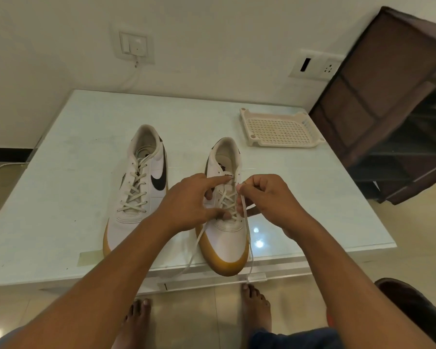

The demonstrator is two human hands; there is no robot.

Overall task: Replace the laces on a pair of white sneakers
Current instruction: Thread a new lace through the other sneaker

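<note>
Two white sneakers with tan soles and black swooshes stand side by side on a pale glass-topped table, toes toward me. The left sneaker is fully laced and untouched. Over the right sneaker, my left hand lies across the lacing, index finger stretched to the tongue and thumb pressing the lower laces. My right hand pinches a white lace at the shoe's right eyelets. Two loose lace ends trail down past the toe and over the table's front edge.
An empty cream perforated plastic tray sits at the table's back right. A dark brown fabric rack stands right of the table. Wall sockets and a white cable are behind. My bare feet are on the tiled floor below the table edge.
</note>
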